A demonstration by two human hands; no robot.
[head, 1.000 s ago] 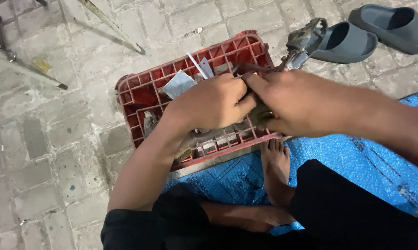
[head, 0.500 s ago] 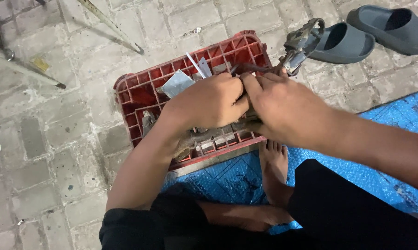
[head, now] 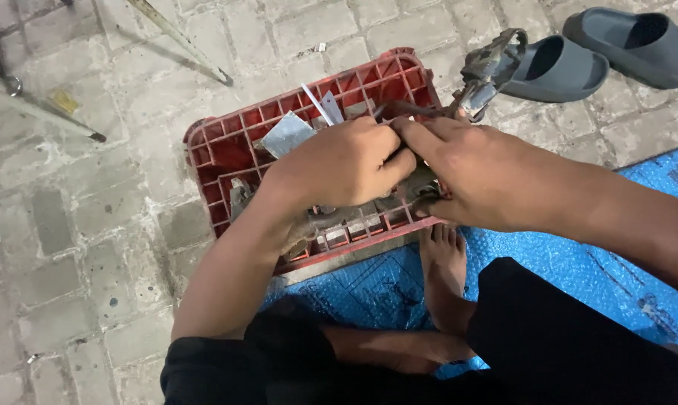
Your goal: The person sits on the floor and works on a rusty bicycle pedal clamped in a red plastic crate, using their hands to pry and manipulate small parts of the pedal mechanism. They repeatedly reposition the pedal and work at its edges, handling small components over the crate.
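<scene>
Both hands shifted little; left hand and right hand pinch dark metal part over red crate, frame centre. Steady both grips, brace on crate.

Counts being taken from the head view: two hands, left hand and right hand, are being seen together over one red plastic crate. Two grey slippers are being counted on the paving. Two bare feet are being noted on one blue mat. Two pale metal plates are being seen in the crate.
</scene>
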